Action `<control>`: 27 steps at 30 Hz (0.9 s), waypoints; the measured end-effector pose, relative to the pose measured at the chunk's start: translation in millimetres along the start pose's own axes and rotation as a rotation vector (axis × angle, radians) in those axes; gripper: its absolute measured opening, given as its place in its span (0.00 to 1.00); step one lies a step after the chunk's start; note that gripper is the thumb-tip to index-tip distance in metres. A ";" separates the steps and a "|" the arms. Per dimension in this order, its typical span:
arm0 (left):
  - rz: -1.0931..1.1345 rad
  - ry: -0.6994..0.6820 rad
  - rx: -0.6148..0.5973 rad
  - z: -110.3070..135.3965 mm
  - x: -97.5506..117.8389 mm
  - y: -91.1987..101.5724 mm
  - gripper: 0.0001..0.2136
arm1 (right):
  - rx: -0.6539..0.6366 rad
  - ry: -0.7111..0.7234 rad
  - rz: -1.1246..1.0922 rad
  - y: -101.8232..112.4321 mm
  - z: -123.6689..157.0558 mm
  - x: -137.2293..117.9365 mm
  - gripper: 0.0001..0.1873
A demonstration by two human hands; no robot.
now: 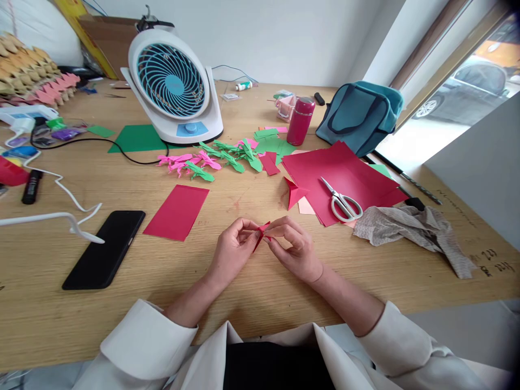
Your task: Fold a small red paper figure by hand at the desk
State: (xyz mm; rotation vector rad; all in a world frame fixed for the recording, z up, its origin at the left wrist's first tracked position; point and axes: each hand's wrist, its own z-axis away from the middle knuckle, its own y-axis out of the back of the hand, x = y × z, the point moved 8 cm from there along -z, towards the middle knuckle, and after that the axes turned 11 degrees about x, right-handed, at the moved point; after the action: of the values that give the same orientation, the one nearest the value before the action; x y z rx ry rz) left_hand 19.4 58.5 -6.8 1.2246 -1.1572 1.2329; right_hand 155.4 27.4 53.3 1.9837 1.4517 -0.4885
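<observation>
Both my hands meet over the wooden table near its front edge. My left hand and my right hand each pinch one small folded piece of red paper between the fingertips, held just above the tabletop. A flat red paper rectangle lies to the left of my hands. A folded red paper shape rests just beyond them. White-handled scissors lie on a stack of red paper sheets at the right.
A black phone lies at the left, beside a white cable. A white and blue desk fan stands behind. Pink and green folded paper pieces, a red flask, a teal bag and a crumpled cloth surround the work area.
</observation>
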 end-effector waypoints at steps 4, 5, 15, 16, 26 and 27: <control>-0.061 -0.020 0.013 1.1 -1.0 2.1 0.08 | -0.044 0.060 0.035 -4.0 3.0 -4.2 0.10; -0.085 -0.040 0.014 1.2 -0.6 2.5 0.08 | -0.050 0.075 0.041 -4.7 3.3 -5.5 0.10; -0.082 -0.046 0.019 -1.2 3.2 2.0 0.07 | -0.117 0.165 0.097 -10.1 4.6 -13.0 0.08; -0.055 -0.020 0.015 -1.4 2.0 1.7 0.07 | -0.131 0.174 0.106 -11.2 5.0 -13.4 0.08; 0.060 0.100 0.012 -2.7 -5.9 6.1 0.10 | -0.208 0.125 0.116 -19.1 9.4 -5.0 0.13; 0.044 0.079 0.013 -3.4 -4.2 6.7 0.10 | -0.219 0.114 0.113 -19.8 9.7 -3.9 0.13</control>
State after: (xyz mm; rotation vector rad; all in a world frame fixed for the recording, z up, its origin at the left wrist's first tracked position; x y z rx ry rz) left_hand 12.5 61.5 -11.0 1.1554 -1.1252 1.3116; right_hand 136.1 22.0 43.3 1.9298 1.3869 -0.1622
